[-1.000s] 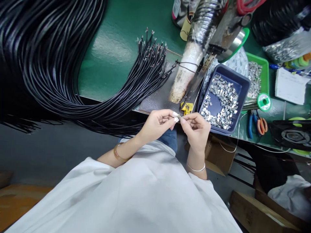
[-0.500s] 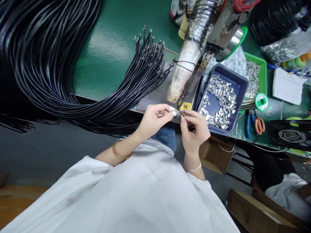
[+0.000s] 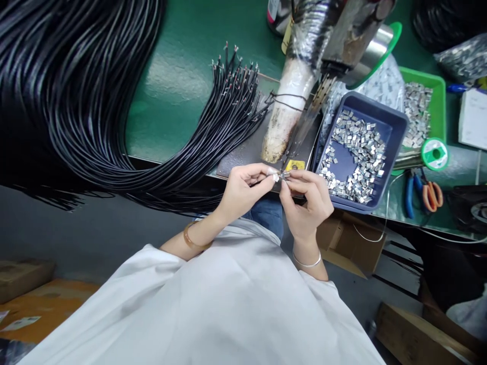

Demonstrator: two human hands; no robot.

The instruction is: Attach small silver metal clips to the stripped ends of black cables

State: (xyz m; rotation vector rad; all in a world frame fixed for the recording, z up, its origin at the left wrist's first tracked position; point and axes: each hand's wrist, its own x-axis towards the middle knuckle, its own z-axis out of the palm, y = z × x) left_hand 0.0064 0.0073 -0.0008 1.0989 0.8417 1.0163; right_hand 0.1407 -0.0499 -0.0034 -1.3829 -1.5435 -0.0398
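Two bare hands meet near the centre of the frame, just over the front edge of a green counter (image 3: 182, 71). The left hand (image 3: 245, 190), its thumb and index finger white-wrapped at the tips, has those fingers clamped on a small metal piece (image 3: 284, 174). The right hand (image 3: 310, 197) has its thumb and index finger at the other end of it; whether they are pinched on it, I cannot tell. Just right of the hands a dark blue tray (image 3: 399, 116) carries many loose metal bits (image 3: 357, 147), and behind it a green tray (image 3: 439, 88) carries more. A yellow block (image 3: 295, 166) with a dark mark, too small to make out, lies just beyond the fingers. At the top of the frame a dark bottle (image 3: 277, 23) shows part of a white and pink label, its text unreadable. A white pad (image 3: 474, 119) is cut by the right edge, any writing too faint to read. In the lower left an orange-brown box (image 3: 57, 294) bears a pale label (image 3: 21, 323), also illegible. Black cables (image 3: 171, 167) sweep from the upper left, their stripped ends gathered near the middle.
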